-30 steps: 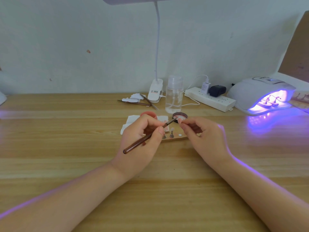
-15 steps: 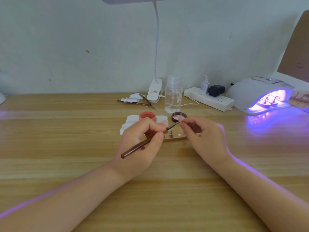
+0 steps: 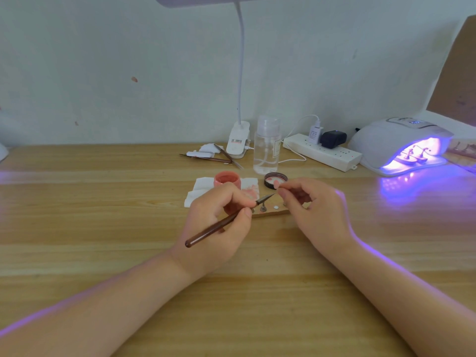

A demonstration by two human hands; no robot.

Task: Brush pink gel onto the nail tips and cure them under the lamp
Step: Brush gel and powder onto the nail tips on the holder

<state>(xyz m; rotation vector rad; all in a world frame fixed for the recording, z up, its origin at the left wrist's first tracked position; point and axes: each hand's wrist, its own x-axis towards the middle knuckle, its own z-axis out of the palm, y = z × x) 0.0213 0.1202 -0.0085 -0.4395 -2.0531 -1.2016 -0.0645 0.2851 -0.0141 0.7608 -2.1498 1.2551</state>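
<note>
Brush [image 3: 226,222] lowered slightly in left hand [image 3: 219,222], right hand [image 3: 309,210] pinching pale nail tip [image 3: 277,187]

Two hands: left hand [image 3: 219,225], right hand [image 3: 314,212]. One brush [image 3: 226,221], one pink gel jar [image 3: 227,179], one jar lid [image 3: 275,180], one clear bottle [image 3: 266,145], one curing lamp [image 3: 399,145], one power strip [image 3: 322,152], one clip-on desk lamp [image 3: 238,140], two plugs there

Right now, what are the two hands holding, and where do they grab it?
The left hand grips the brush near its metal front end. The right hand pinches a small nail tip by its stand, mostly hidden by fingers.
</note>
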